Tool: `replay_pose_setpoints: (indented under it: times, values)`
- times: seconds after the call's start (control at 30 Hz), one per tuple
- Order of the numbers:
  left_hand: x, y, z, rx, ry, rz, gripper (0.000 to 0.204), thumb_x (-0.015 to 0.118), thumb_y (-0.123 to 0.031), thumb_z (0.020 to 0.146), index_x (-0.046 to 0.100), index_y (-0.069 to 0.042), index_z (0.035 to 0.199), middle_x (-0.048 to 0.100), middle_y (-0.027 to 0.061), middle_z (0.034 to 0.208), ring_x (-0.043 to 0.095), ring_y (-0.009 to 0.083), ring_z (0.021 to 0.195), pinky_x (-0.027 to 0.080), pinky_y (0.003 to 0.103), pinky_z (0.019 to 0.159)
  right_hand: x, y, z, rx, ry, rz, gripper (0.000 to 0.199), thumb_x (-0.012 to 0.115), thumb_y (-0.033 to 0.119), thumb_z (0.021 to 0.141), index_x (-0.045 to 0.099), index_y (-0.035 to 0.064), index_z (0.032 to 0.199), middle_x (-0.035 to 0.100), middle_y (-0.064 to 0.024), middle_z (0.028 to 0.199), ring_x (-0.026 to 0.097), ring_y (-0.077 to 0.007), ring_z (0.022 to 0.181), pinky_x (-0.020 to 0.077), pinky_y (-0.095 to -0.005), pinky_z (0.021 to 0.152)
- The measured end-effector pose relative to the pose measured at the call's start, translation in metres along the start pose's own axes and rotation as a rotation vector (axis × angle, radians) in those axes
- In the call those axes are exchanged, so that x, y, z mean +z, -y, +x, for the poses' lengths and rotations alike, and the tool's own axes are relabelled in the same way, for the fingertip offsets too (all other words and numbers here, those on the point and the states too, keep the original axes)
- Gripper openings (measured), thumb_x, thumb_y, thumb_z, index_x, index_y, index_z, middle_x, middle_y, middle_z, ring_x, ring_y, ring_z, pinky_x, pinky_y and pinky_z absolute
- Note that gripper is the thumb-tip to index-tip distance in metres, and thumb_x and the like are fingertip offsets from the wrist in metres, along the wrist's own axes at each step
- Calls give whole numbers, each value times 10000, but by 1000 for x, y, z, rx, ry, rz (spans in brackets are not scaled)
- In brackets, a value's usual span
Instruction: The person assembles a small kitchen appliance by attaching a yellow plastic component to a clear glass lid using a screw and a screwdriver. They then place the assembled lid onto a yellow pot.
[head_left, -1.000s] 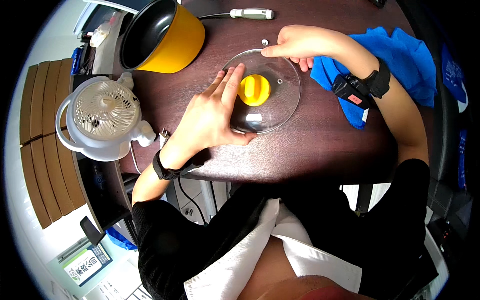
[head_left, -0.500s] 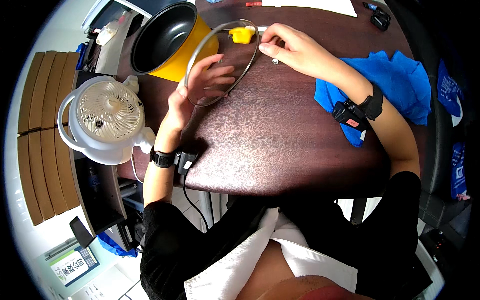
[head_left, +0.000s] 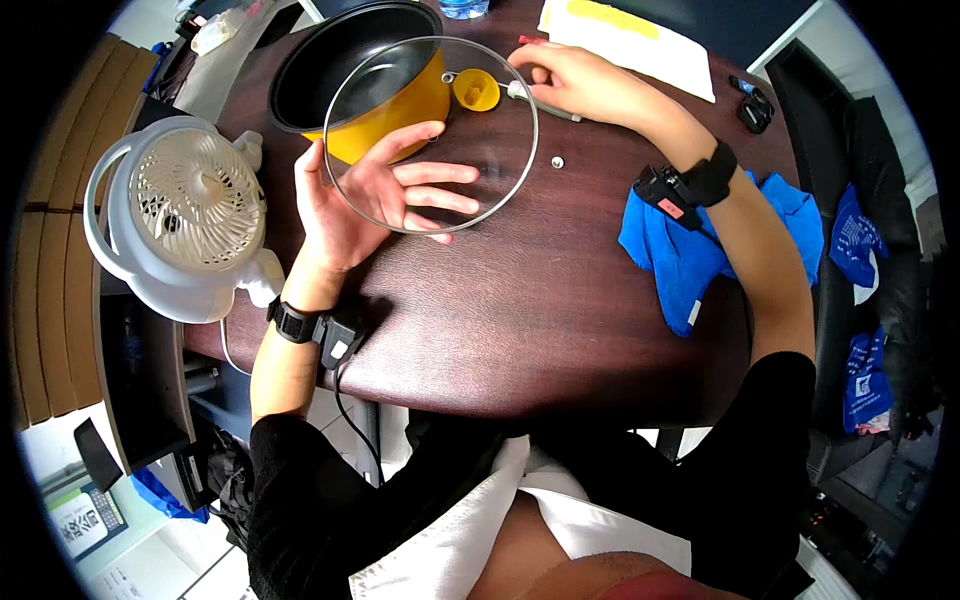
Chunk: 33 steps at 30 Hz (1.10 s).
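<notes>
I judge I'm positioning the glass lid (head_left: pixel 432 138), upper middle. Left hand (head_left: pixel 350 205): fingers spread behind it. Right hand (head_left: pixel 585 82): fingers curled by its rim, pinch unclear. Next likely calls for aligning the yellow knob (head_left: pixel 478 92).

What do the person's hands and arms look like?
Left hand and right hand are ungloved; black sleeves end near the elbows. Each wrist wears a black strap: left with a white-labelled black box and black cable, right a red-labelled box.
</notes>
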<state>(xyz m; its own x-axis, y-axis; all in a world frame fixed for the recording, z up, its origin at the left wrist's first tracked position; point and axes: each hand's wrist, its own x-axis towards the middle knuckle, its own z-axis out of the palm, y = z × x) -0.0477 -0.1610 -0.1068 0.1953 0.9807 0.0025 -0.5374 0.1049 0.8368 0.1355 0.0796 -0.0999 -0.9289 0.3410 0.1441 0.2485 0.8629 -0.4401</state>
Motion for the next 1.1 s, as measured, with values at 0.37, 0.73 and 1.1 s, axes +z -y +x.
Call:
replay_pose_setpoints:
  times: [0.37,0.73,1.1]
  values:
    - [-5,-3,-3,8,79,-88,1110,193,-854,740,259,12,1431,477,363,1266,569,465,1093,549,478,794,32,3,62,-61,128,-176,452,678,368,795,610,7,1058,580,-145,833,570,-247,741,452,-361,649]
    - [-8,8,0,38,104,-172,1056,178,-841,771,214,-47,1466,509,359,1222,556,435,1129,556,494,765,33,56,-5,138,211,835,397,582,388,926,613,33,1102,625,-24,848,552,-71,631,468,-209,568]
    - [-4,8,-4,75,-26,-18,986,156,-809,816,67,-101,1496,548,331,1189,615,439,1024,579,451,735,66,53,-8,206,270,1497,447,386,359,1013,453,12,1287,570,-90,1153,593,-170,1020,511,-308,828]
